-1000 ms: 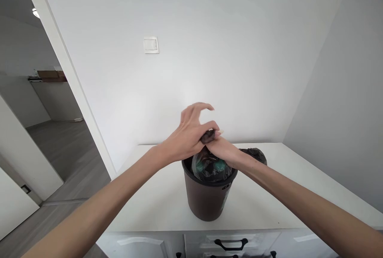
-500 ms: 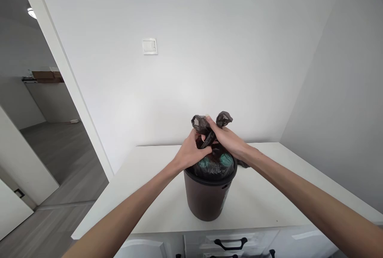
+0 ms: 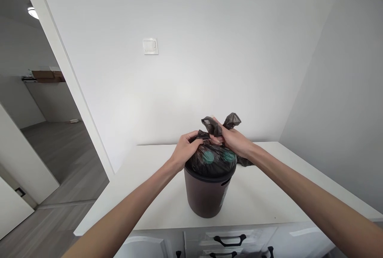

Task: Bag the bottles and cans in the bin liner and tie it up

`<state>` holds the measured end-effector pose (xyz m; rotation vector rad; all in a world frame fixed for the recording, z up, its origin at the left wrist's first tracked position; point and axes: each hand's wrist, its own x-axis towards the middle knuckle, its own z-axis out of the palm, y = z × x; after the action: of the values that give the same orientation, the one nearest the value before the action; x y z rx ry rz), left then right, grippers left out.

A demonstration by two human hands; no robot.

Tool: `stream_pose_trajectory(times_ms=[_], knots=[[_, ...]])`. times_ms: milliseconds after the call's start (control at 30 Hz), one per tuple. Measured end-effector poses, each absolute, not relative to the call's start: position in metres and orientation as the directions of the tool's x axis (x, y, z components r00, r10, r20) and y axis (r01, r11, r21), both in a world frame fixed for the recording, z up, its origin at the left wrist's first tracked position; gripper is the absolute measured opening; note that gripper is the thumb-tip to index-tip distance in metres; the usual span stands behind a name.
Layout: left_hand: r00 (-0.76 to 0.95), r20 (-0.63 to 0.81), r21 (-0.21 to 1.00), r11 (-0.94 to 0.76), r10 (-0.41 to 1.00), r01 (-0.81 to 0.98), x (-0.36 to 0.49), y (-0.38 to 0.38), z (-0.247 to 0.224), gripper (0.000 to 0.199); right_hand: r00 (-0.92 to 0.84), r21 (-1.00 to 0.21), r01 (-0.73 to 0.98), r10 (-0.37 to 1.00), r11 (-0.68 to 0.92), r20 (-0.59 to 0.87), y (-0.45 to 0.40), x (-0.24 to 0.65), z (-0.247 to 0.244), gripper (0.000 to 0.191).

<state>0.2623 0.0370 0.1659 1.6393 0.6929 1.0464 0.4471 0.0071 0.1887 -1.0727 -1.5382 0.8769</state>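
Observation:
A dark brown trash can point(image 3: 205, 196) stands upright on a white cabinet top. Inside it a thin black trash bag point(image 3: 214, 167) bulges above the rim, with green patches showing through the plastic. My left hand point(image 3: 188, 148) pinches a fold of the bag at its upper left, thumb against fingers. Over the middle, my right hand point(image 3: 231, 140) is closed round the gathered neck, and two loose ends of plastic stick up beside its thumb. Part of the right fingers is hidden by the bag.
The white cabinet top point(image 3: 266, 194) runs along the wall, its drawers with black handles point(image 3: 229, 240) below the front edge. Some dark plastic point(image 3: 243, 161) lies behind the can at right. A light switch point(image 3: 150, 46) is on the wall; a doorway opens at far left.
My left hand has come away from the neck, down and to the left, onto a fold of the bag. The right hand and the loose ends have shifted slightly right.

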Motion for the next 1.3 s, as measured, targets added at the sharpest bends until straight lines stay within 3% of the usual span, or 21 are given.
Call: stream_pose_trajectory(times_ms=[100, 233, 333, 400, 500, 667, 867, 933, 1000, 1100, 1200, 1300], knots=[[0.438, 0.227, 0.973, -0.219, 0.87, -0.07, 0.262, 0.04, 0.166, 0.022, -0.151, -0.917, 0.247, 0.947, 0.313, 0.283, -0.003, 0.451, 0.195, 0.058], [0.432, 0.223, 0.974, -0.182, 0.874, -0.133, 0.262, 0.041, 0.169, 0.016, -0.378, -0.752, 0.294, 0.794, 0.59, 0.476, -0.012, 0.453, 0.203, 0.042], [0.435, 0.234, 0.967, -0.164, 0.87, -0.193, 0.262, 0.041, 0.17, 0.009, -0.427, -0.621, 0.345, 0.707, 0.704, 0.564, -0.011, 0.456, 0.201, 0.018], [0.419, 0.231, 0.97, -0.174, 0.878, -0.169, 0.263, 0.04, 0.168, 0.012, -0.424, -0.587, 0.402, 0.711, 0.703, 0.561, -0.008, 0.458, 0.198, 0.031], [0.338, 0.322, 0.944, -0.325, 0.884, -0.048, 0.264, 0.04, 0.165, 0.01, -0.427, -0.562, 0.469, 0.732, 0.682, 0.532, -0.002, 0.459, 0.193, 0.05], [0.253, 0.501, 0.812, -0.55, 0.828, 0.196, 0.265, 0.034, 0.161, 0.017, -0.343, -0.526, 0.554, 0.752, 0.646, 0.563, 0.004, 0.454, 0.189, 0.047], [0.477, 0.466, 0.737, -0.625, 0.745, 0.256, 0.261, 0.021, 0.169, 0.021, -0.151, -0.472, 0.62, 0.685, 0.627, 0.713, 0.009, 0.445, 0.185, 0.037], [0.48, 0.427, 0.768, -0.588, 0.766, 0.254, 0.259, 0.021, 0.175, 0.017, -0.145, -0.455, 0.634, 0.675, 0.625, 0.724, 0.009, 0.443, 0.184, 0.035], [0.46, 0.354, 0.85, -0.485, 0.814, 0.203, 0.258, 0.025, 0.18, 0.027, -0.171, -0.403, 0.678, 0.665, 0.615, 0.727, 0.009, 0.442, 0.184, 0.031], [0.47, 0.227, 0.958, -0.283, 0.853, 0.052, 0.259, 0.03, 0.187, 0.044, -0.265, -0.236, 0.764, 0.626, 0.601, 0.734, 0.009, 0.441, 0.186, 0.03], [0.484, 0.136, 0.991, -0.126, 0.865, -0.054, 0.261, 0.033, 0.192, 0.046, -0.331, -0.085, 0.816, 0.583, 0.572, 0.742, 0.007, 0.438, 0.19, 0.032], [0.442, 0.131, 0.989, -0.088, 0.887, -0.117, 0.261, 0.034, 0.193, 0.044, -0.336, -0.024, 0.843, 0.56, 0.538, 0.757, 0.007, 0.437, 0.19, 0.036]])
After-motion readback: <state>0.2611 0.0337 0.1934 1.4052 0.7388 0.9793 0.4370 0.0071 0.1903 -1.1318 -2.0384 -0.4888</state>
